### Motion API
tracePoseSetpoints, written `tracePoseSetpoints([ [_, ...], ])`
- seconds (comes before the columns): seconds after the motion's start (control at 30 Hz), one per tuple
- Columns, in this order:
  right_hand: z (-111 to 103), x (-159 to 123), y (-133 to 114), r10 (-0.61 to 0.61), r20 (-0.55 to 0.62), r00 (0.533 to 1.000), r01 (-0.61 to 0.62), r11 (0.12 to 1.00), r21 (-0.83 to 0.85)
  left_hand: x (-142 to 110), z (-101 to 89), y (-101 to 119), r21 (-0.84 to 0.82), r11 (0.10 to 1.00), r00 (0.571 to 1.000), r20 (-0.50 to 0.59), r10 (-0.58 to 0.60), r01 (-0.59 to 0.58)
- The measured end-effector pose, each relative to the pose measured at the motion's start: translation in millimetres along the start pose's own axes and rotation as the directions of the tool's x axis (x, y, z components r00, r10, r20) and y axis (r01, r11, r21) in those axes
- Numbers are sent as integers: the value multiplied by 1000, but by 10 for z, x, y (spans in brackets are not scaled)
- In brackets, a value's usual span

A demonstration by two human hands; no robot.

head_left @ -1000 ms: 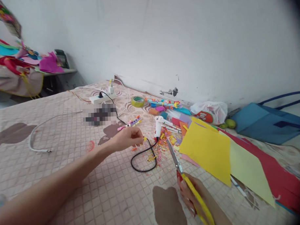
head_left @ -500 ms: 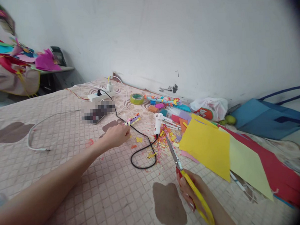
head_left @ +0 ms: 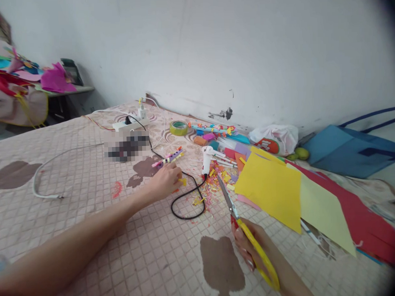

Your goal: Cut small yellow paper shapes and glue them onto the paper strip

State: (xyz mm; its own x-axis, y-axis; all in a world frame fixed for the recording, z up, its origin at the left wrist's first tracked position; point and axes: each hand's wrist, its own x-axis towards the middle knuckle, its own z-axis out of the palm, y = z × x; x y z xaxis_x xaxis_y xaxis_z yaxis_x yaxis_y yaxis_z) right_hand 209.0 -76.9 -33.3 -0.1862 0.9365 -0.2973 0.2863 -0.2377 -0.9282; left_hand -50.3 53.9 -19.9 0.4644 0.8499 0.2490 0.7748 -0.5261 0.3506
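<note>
Left hand (head_left: 166, 180) stretches forward, grip unclear, by yellow scrap (head_left: 184, 182); right hand (head_left: 251, 239) holds scissors (head_left: 257, 249).

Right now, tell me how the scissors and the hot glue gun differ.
The scissors are gripped in the right hand; the hot glue gun rests unheld on the cloth. The scissors show bare metal blades and a yellow handle; the hot glue gun is white. The scissors are cordless; the hot glue gun trails a black cord. Both are hand tools.

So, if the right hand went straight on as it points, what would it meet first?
Scissors leading, the right hand would probably meet the paper scraps first, before the white glue gun; height is unclear.
</note>
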Motion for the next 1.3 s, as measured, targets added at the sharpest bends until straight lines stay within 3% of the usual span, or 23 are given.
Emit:
tracePoseSetpoints([
  [0.17, -49, 16, -18, -27, -94, 995, 22, 998, -54, 0, -217, -177, -23, 995, 994, -48, -94, 93],
  [0.27, -172, 50, -31, -164, -272, 948, 71, 944, -323, -14, -330, -259, 26, 991, 987, 84, -136, 135],
  [0.33, -279, 69, -54, -226, -372, 900, -18, 835, -550, -25, -344, -266, 71, 991, 982, 148, -121, 111],
  [0.4, -384, 85, -79, -227, -454, 862, -186, 692, -698, -31, -324, -249, 100, 989, 977, 172, -122, 106],
  [0.47, -478, 102, -84, -213, -521, 826, -330, 566, -755, -31, -298, -230, 103, 988, 974, 185, -129, 111],
  [0.53, -561, 126, -56, -216, -559, 801, -398, 505, -766, -27, -287, -224, 96, 990, 973, 194, -123, 106],
  [0.7, -738, 191, 107, -358, -537, 764, -304, 534, -789, -14, -321, -228, 68, 988, 977, 155, -148, 139],
  [0.8, -816, 209, 190, -421, -515, 747, -257, 530, -808, -7, -313, -181, -152, 976, 983, 126, -135, 153],
  [0.87, -858, 203, 216, -431, -504, 749, -263, 504, -823, -4, -280, -109, -406, 895, 978, 163, -127, 184],
  [0.93, -886, 181, 210, -447, -489, 749, -272, 465, -842, -7, -236, -8, -635, 731, 961, 255, -106, 249],
  [1.0, -882, 153, 165, -510, -478, 715, -259, 441, -859, -20, -191, 102, -756, 578, 941, 332, -63, 306],
  [1.03, -856, 139, 125, -548, -476, 688, -234, 454, -860, -30, -171, 152, -785, 518, 928, 370, -45, 338],
  [1.1, -742, 122, 13, -578, -492, 651, -115, 565, -817, -53, -136, 232, -818, 416, 905, 424, -32, 397],
  [1.17, -542, 126, -132, -504, -501, 704, 80, 757, -649, -75, -109, 281, -839, 345, 897, 440, -27, 422],
  [1.2, -419, 139, -210, -445, -458, 770, 168, 833, -527, -83, -99, 296, -848, 320, 898, 439, -23, 422],
  [1.27, -159, 187, -361, -353, -303, 885, 265, 918, -295, -94, -88, 318, -863, 289, 902, 431, -11, 415],
  [1.3, -36, 222, -428, -327, -238, 915, 281, 937, -207, -99, -86, 329, -867, 284, 905, 424, -8, 409],
])
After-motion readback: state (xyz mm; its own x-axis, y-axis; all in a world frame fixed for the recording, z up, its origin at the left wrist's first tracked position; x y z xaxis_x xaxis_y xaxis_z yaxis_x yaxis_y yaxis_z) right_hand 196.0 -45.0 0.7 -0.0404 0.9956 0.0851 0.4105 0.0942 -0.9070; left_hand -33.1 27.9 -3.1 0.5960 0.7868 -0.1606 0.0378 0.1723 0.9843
